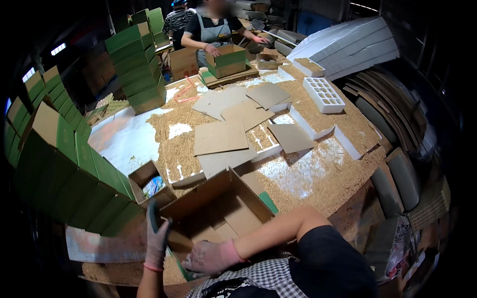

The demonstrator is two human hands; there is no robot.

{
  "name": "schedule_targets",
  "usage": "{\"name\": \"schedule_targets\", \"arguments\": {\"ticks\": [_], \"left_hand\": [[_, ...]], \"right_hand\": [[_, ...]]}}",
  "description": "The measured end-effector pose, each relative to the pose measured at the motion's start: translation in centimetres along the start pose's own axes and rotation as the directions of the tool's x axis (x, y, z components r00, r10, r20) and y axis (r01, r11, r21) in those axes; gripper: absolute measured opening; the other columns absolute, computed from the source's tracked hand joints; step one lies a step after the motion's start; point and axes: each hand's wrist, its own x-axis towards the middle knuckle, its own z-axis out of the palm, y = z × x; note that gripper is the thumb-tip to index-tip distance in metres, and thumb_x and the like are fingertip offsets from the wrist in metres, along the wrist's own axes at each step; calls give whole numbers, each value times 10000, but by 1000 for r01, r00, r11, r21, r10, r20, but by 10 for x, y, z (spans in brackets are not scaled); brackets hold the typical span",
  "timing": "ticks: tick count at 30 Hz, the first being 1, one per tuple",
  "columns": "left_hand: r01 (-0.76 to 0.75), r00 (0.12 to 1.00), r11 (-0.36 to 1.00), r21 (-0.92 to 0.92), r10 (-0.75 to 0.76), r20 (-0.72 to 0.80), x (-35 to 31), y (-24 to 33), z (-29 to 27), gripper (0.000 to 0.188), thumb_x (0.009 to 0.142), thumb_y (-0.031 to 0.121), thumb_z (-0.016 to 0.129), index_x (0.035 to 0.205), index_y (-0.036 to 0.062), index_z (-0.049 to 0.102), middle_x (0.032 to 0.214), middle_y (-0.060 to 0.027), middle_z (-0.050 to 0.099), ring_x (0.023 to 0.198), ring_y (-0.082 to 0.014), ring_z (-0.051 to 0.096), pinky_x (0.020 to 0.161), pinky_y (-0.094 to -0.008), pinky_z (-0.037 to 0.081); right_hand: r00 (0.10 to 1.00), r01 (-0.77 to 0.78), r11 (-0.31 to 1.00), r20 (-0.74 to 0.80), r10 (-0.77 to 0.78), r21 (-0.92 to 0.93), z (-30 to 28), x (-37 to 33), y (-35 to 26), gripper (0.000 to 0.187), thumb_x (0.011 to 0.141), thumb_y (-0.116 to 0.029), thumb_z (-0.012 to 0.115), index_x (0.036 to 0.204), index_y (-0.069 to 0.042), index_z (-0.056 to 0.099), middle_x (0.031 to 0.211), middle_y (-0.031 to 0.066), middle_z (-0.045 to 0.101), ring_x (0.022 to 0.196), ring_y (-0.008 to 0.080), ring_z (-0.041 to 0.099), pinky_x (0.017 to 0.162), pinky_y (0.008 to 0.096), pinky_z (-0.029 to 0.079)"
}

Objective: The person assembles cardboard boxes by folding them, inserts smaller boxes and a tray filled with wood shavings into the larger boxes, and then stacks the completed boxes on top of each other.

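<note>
An open-topped cardboard box (243, 193), brown inside with some green outside, stands at the near edge of the table in front of me. Loose cardboard pieces (237, 218) lie on its bottom. My left hand (157, 241), in a grey-pink work glove, is at the box's left corner, fingers pointing up along the wall and thumb apart on the inner side. Bent across the near side, my right hand (208, 258) wears the same kind of glove. Its fingers curl at the near left edge of the box, and their tips are partly hidden.
Flat cardboard sheets (221, 136) lie on the grain-covered table (343, 164). White foam trays (324, 94) stand at the far right. Green cartons (74, 149) are stacked on the left, beside a small open box (151, 181). Across the table, a co-worker (213, 35) handles another green box.
</note>
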Motion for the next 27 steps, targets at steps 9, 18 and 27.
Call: {"name": "schedule_targets", "arguments": {"ticks": [9, 18, 27], "left_hand": [[314, 924, 525, -791, -361, 127, -12, 16, -28, 588, 642, -35, 365, 1226, -40, 429, 1276, -162, 417, 1256, -276, 348, 1082, -354, 206], [382, 907, 578, -721, -383, 174, -2, 9, -21, 650, 630, -37, 385, 1280, -42, 386, 1291, -157, 423, 1232, -238, 380, 1075, -336, 212], [376, 844, 340, -862, -511, 166, -4, 4, -3, 182, 770, 27, 493, 951, 30, 505, 1019, -57, 498, 956, -130, 455, 859, -255, 353]], "right_hand": [[-179, 417, -16, 100, 979, 909, 24, -242, 259, 436, 820, -539, 565, 695, -129, 485, 500, -18, 397, 366, 111, 386, 339, 234, 301], [-236, 33, -203, 205, 950, 979, 28, -311, 296, 395, 817, -443, 597, 708, -65, 561, 553, 64, 521, 460, 174, 524, 396, 294, 422], [-465, 219, 105, 10, 885, 970, 27, -475, 152, 624, 789, -234, 662, 1318, -122, 349, 1163, 136, 531, 952, 248, 582, 757, 386, 505]]}}
